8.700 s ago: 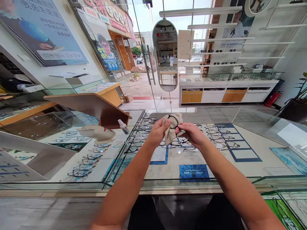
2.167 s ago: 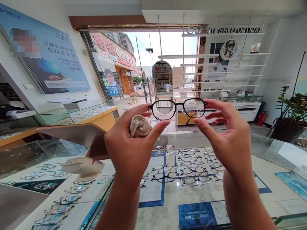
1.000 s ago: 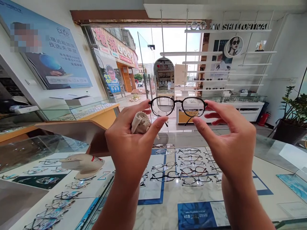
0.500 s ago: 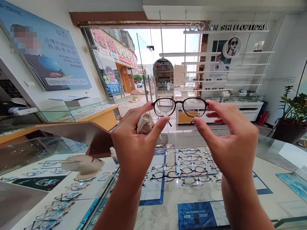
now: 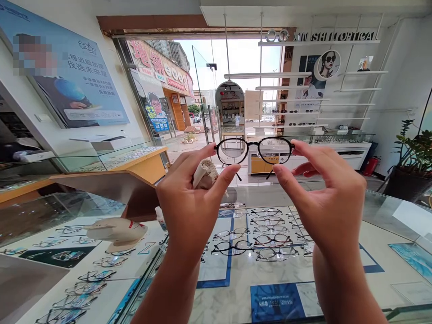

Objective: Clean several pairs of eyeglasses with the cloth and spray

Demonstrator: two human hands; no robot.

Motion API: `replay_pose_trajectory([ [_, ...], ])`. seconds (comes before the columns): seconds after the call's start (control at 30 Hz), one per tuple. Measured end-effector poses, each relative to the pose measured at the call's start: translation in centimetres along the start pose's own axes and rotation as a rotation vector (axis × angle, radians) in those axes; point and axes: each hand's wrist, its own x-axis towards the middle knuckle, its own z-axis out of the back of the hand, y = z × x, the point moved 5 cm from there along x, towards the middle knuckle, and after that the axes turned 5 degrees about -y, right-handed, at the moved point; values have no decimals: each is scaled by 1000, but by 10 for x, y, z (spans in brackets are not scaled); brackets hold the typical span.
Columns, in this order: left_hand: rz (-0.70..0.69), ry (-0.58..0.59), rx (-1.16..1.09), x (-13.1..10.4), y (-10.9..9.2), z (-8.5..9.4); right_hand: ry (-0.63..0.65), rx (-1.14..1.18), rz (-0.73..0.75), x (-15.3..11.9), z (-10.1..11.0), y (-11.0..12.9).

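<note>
A pair of black round-rimmed eyeglasses (image 5: 253, 143) is held up level in front of me, its thin temples pointing down and inward. My left hand (image 5: 189, 198) grips the left end of the frame between fingers and thumb. Tucked in that same hand is a crumpled off-white cloth (image 5: 205, 174), partly hidden by the thumb. At the other end, the fingers of my right hand (image 5: 332, 193) are closed on the right hinge, with the thumb below the rim. Both hands hover over a glass display case, where several eyeglasses (image 5: 232, 247) lie in rows.
On the glass counter to the left sit a beige cap (image 5: 116, 231) and a small white bottle (image 5: 159, 218). A blue leaflet (image 5: 275, 302) lies near the front. Farther off stand an arched mirror (image 5: 231, 108), a potted plant (image 5: 407, 166) and a red fire extinguisher (image 5: 371, 166).
The eyeglasses and my right hand have shifted very slightly to the right. My left hand stays almost in place, and both hands keep their hold.
</note>
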Motion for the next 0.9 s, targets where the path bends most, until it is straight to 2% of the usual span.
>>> replay_pose_trajectory([
  [0.73,7,4,-3,0,-3,0,14,3,-2,1,1,1],
  [0.9,-23,-40,33,1,-4,3,45,45,-37,2,-3,-7],
])
